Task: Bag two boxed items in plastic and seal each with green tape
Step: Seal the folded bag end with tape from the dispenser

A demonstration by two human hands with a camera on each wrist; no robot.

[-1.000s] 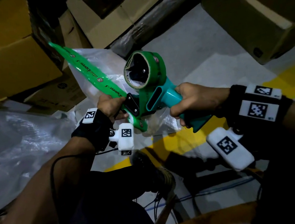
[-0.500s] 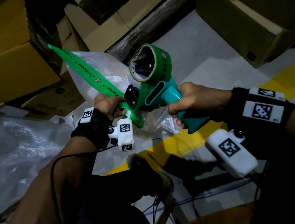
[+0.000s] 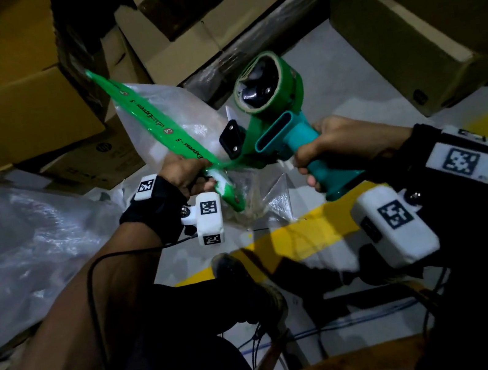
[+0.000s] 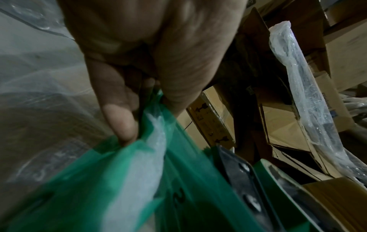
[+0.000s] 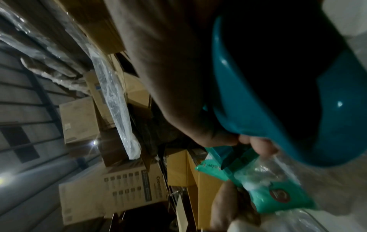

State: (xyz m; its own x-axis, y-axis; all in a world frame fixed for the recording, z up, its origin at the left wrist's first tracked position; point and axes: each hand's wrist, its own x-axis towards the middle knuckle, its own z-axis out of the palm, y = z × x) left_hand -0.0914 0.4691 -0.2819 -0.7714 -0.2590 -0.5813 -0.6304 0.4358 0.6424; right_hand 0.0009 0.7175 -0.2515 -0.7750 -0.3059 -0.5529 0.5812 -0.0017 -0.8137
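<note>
A clear plastic bag (image 3: 172,112) hangs in front of me, its folded edge covered by a long strip of green printed tape (image 3: 155,125). My left hand (image 3: 184,175) pinches that taped edge near its lower end; the left wrist view shows the fingers (image 4: 121,119) curled on the green tape (image 4: 111,180) and plastic. My right hand (image 3: 336,143) grips the teal handle of a green tape dispenser (image 3: 275,108), whose mouth sits against the tape by the left hand. In the right wrist view the teal handle (image 5: 258,109) fills the frame above the taped bag (image 5: 264,177). What the bag holds is hidden.
Cardboard boxes (image 3: 15,116) crowd the back and a large one (image 3: 420,10) stands at the right. Crumpled plastic sheeting (image 3: 15,255) lies at the left. A yellow line (image 3: 293,234) crosses the grey floor. My shoe (image 3: 246,281) and cables (image 3: 293,334) are below.
Both hands have lifted slightly with the bag and dispenser. The dispenser has tilted up and shifted a little right, its mouth still at the tape near my left hand.
</note>
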